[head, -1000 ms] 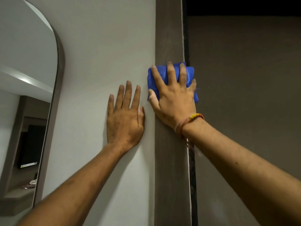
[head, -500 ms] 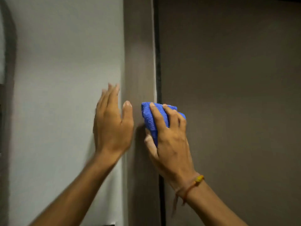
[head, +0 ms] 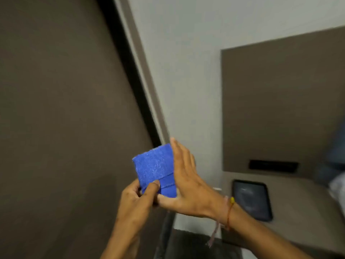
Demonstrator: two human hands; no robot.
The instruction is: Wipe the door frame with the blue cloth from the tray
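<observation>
The blue cloth (head: 155, 169) is folded into a thick, nearly square pad and held up in the air between both hands, clear of the door frame (head: 141, 66) and in front of its lower stretch. The pad stands on edge with its broad fuzzy face turned toward the camera; its slightly longer axis runs from the lower edge at the hands up toward the top corner, leaning a little to the left, and a folded flap crosses its lower part as a band. The left hand (head: 134, 204) pinches the pad's lower left corner, thumb on the front face and curled fingers behind, so this hand is closed on the cloth. The right hand (head: 188, 186) is flat and mostly extended, its palm against the pad's right edge and its thumb under the lower edge, supporting the cloth rather than clenching it. A thin thread bracelet (head: 228, 212) with a yellow bead circles the right wrist. The frame appears as a slanted strip running from the top of the view down toward the hands, with a dark gap on its left and the brown door (head: 61, 109) filling the left side. To the right is a pale wall (head: 186, 62), a brown panel (head: 283, 101) with a dark slot, and a dark tray-like rectangle (head: 252, 200) lying on a brown surface below it; the view is blurred.
</observation>
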